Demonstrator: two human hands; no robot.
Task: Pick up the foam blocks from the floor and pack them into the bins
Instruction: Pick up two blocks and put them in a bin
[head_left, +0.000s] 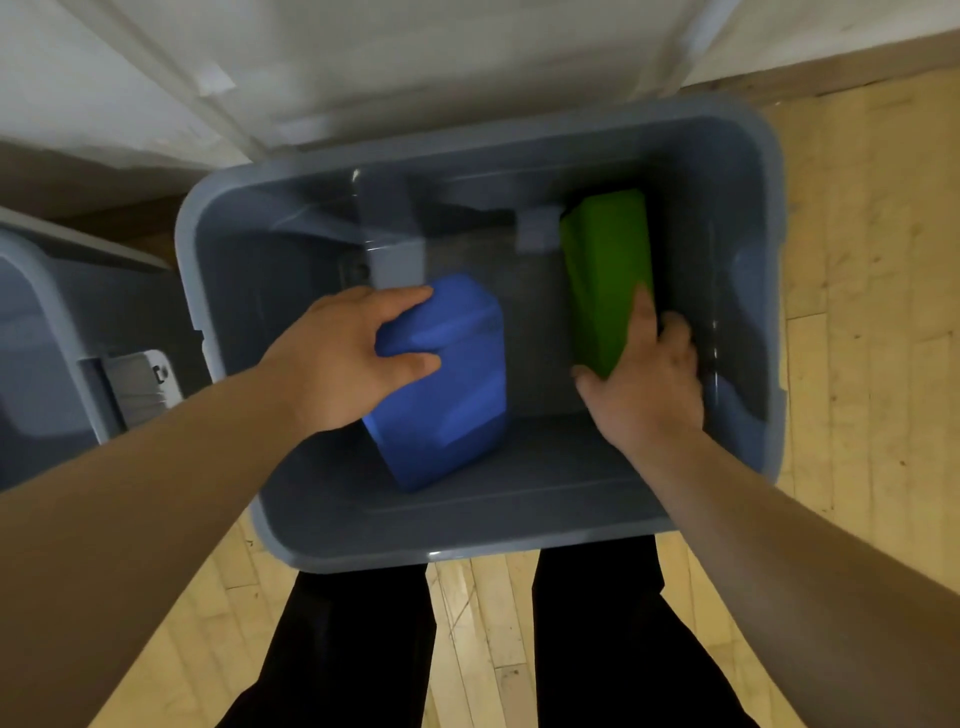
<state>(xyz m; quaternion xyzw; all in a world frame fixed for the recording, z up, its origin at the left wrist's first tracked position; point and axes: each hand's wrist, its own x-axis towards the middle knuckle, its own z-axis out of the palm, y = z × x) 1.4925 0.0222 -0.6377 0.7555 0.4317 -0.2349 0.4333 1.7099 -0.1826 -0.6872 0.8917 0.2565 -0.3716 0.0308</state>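
View down into the bin. Nearest, my legs stand on the wooden floor (857, 364) against the near rim of the grey bin (467, 558), and both arms reach inside. My left hand (343, 358) grips the upper left part of the blue foam block (452, 405), thumb on its face and fingers curled over its far edge. The block stands left of centre, its long axis running away from me. My right hand (649, 384) clasps the near end of the green foam block (605, 270), which extends beyond it beside the right wall. Setting down appears next.
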